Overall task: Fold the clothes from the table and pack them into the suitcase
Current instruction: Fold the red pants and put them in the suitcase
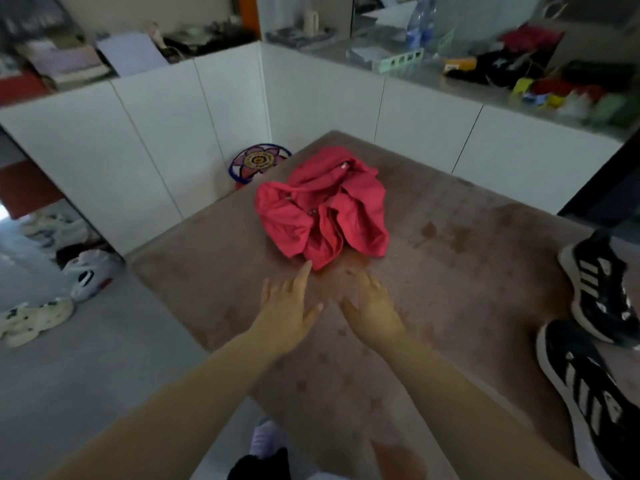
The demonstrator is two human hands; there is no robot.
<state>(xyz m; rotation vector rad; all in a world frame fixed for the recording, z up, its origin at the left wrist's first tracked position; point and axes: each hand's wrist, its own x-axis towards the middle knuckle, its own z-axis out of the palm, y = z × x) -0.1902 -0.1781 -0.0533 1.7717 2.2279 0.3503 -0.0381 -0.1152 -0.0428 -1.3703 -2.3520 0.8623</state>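
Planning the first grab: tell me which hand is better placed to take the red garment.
Left, probably. The left hand has a fingertip at the red garment; the right hand lies just short of it.

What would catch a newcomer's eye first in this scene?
A crumpled red garment sits in a heap at the middle of the pinkish table. The left hand and right hand, both open, reach toward its near edge. Two black-and-white sneakers lie at the table's right edge.

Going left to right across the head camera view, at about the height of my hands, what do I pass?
cream shoe → white sneaker → left hand → right hand → black striped sneakers
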